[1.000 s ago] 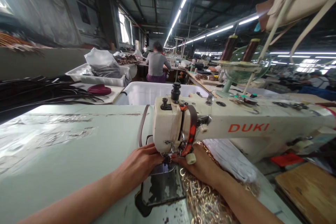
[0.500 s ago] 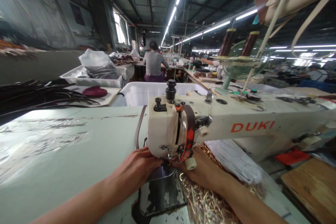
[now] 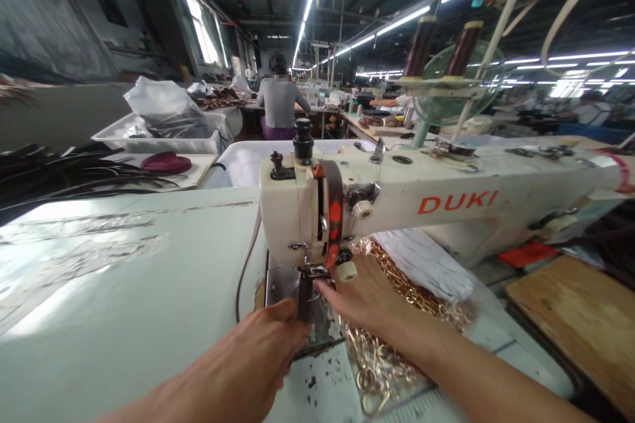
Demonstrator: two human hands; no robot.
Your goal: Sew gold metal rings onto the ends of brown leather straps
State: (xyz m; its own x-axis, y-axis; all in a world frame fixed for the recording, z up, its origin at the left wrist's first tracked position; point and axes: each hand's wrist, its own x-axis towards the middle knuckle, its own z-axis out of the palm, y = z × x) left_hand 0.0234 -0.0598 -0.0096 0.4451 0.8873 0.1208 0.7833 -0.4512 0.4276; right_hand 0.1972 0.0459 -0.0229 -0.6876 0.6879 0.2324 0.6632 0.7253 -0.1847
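Observation:
A dark leather-like strap [image 3: 304, 301] runs toward me from under the presser foot [image 3: 312, 272] of the white sewing machine [image 3: 292, 211]. My left hand [image 3: 262, 350] is closed on its near end, thumb on top, just in front of the needle area. My right hand [image 3: 364, 287] reaches in from the right, one finger or thumb stretched out beside the foot. Its other fingers are hidden behind the machine head, so its grip is unclear. A thin dark strip [image 3: 244, 264] loops down left of the head; where it joins is hidden.
A bag of gold metal clasps [image 3: 381, 357] lies under my right forearm, beside a white cloth or bag [image 3: 426, 264]. Behind stand a white bin [image 3: 243, 162] and thread cones [image 3: 461, 49]. A wooden board [image 3: 575, 317] is at right. A person [image 3: 281, 102] sits ahead.
My left hand has moved from beside the needle toward me, and the strap now shows in its fingers. My right hand stays by the foot. The loop at left looks thinner; the view has shifted.

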